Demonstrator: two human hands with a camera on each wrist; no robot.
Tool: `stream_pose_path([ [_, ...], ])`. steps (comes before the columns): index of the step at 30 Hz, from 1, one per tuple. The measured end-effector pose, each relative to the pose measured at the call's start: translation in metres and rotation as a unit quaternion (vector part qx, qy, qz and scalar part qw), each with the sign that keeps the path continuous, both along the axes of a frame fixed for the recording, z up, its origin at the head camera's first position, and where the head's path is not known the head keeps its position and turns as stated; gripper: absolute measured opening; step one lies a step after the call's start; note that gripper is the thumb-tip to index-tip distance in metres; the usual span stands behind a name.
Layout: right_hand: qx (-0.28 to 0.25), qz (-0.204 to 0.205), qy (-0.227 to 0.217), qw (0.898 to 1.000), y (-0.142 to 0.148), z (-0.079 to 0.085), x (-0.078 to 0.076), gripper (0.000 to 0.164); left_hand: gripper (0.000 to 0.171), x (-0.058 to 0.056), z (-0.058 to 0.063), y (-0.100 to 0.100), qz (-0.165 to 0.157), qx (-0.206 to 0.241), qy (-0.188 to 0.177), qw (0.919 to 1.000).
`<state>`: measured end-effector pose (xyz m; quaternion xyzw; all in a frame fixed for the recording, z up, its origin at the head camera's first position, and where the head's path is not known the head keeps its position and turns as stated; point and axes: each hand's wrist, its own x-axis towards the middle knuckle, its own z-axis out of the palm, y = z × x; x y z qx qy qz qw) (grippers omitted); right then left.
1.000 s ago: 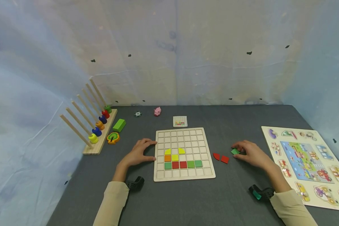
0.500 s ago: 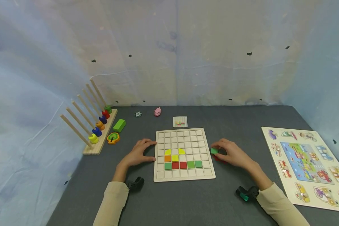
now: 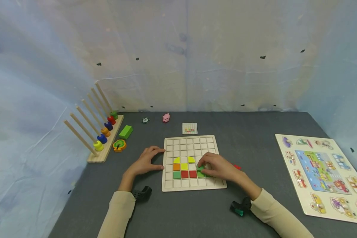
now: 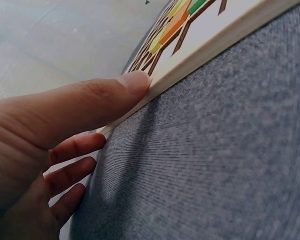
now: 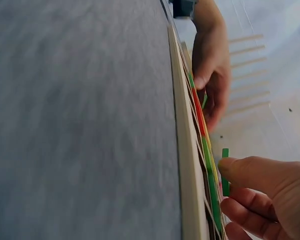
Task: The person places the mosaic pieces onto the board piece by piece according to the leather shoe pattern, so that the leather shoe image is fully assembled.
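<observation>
A wooden grid board [image 3: 193, 147] lies on the dark table. It bears yellow tiles [image 3: 184, 166], an orange tile [image 3: 177, 167], red tiles [image 3: 188, 174] and green tiles [image 3: 177, 175]. My left hand [image 3: 147, 161] touches the board's left edge, its thumb at the rim in the left wrist view. My right hand [image 3: 215, 166] is over the board's right half, pinching a thin green tile [image 5: 225, 172] between thumb and fingers. The right wrist view shows that tile close over the board's surface. Part of the board's right side is hidden under this hand.
Red pieces [image 3: 237, 167] lie right of the board, partly hidden by the right hand. A small pattern card [image 3: 189, 128] and pink pig [image 3: 166, 117] are behind it. A peg stacker [image 3: 107, 148], green block [image 3: 126, 132] and tree piece [image 3: 119, 145] stand left; a picture puzzle [image 3: 312, 172] right.
My right hand has carried the green tile leftward from the table on the right, past the red pieces, to over the board. My left hand has stayed at the board's left edge.
</observation>
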<state>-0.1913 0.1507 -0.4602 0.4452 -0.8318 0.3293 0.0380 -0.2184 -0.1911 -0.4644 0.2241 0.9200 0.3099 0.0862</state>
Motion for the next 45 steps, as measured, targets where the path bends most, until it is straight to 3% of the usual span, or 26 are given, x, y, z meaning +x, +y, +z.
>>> stream_pose_path([
  [10, -0.021, 0.018, -0.004, 1.0, -0.025, -0.004, -0.003, 0.007, 0.07, 0.0, -0.002, -0.002, 0.001, -0.001, -0.001, 1.0],
  [24, -0.01, -0.018, 0.01, 1.0, -0.029, -0.008, -0.009, 0.005, 0.069, 0.001, -0.002, -0.002, -0.001, 0.002, 0.002, 1.0],
  [28, -0.012, -0.017, -0.004, 1.0, -0.025, -0.003, -0.009, 0.006, 0.069, 0.0, -0.002, -0.002, -0.005, 0.002, 0.003, 1.0],
  [37, -0.04, -0.055, -0.032, 0.997, 0.001, 0.009, -0.018, 0.013, 0.069, -0.001, -0.002, -0.002, -0.004, 0.001, 0.002, 1.0],
  [45, -0.038, -0.083, -0.045, 0.995, 0.024, 0.014, -0.013, 0.015, 0.069, -0.001, -0.001, -0.001, -0.005, 0.002, 0.003, 1.0],
])
